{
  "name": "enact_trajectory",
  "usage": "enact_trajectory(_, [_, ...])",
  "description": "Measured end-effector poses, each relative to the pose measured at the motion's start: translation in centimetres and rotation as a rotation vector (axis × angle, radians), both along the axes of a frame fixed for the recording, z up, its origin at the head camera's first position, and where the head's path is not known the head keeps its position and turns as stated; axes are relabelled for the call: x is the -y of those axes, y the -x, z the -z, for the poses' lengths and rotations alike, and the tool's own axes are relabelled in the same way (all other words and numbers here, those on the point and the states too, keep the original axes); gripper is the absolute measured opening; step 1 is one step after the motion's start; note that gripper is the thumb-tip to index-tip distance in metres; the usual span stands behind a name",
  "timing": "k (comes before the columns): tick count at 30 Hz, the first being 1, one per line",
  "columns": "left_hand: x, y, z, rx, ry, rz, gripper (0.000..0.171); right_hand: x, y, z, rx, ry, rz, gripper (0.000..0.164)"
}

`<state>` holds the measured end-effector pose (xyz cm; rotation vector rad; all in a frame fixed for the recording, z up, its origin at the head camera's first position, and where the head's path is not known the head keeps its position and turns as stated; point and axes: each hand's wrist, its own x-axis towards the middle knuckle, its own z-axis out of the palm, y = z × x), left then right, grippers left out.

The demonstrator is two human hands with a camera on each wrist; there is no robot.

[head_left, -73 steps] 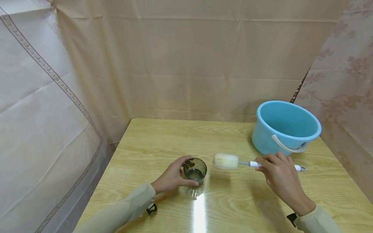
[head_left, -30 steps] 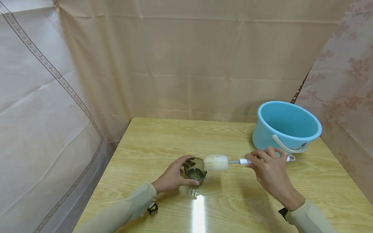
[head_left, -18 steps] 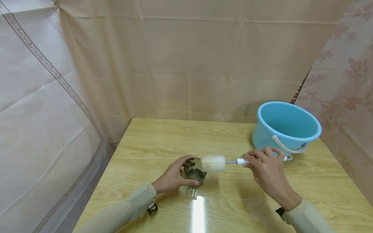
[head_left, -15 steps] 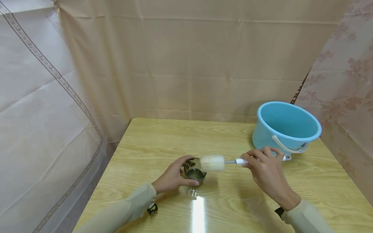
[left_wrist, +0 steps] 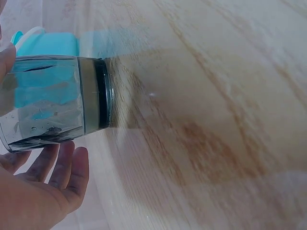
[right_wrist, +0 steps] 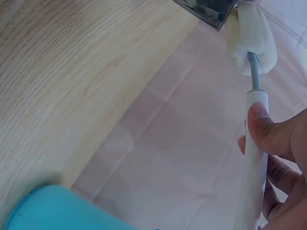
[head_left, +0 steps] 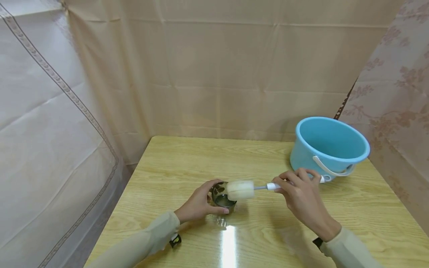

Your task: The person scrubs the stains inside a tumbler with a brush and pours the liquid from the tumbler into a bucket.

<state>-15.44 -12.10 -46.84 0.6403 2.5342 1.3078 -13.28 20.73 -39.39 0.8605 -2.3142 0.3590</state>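
Perhaps the left hand's (head_left: 200, 200) clasped glass (head_left: 221, 201) could be tipped if the right hand's (head_left: 303, 195) gripped brush (head_left: 242, 190) is forced.

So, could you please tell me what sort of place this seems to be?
Probably a makeshift indoor booth: beige cloth hangs behind a wood-grain table, and floral cloth screens its right side.

No legible text, no readable label, brand, number or sign.
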Motion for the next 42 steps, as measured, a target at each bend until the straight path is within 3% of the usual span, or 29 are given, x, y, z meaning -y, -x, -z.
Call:
enact_trajectory(6, [0.0, 0.0, 0.1, -0.004, -0.001, 0.000, 0.095, 0.5, 0.0, 0.0, 0.026, -0.029, 0.020, 0.022])
enact_trajectory(26, [-0.1, 0.1, 0.4, -0.023, -0.026, -0.001, 0.096, 1.9, 0.3, -0.7, -0.046, -0.062, -0.053, 0.018])
enact_trajectory(35, [-0.1, 0.2, 0.4, -0.031, -0.034, 0.012, 0.093, 2.5, 0.7, -1.4, -0.073, -0.131, -0.068, 0.017])
enact_trajectory(42, [-0.1, 0.2, 0.5, -0.027, -0.026, 0.001, 0.092, 3.0, 0.7, -1.8, -0.091, -0.182, -0.086, 0.030])
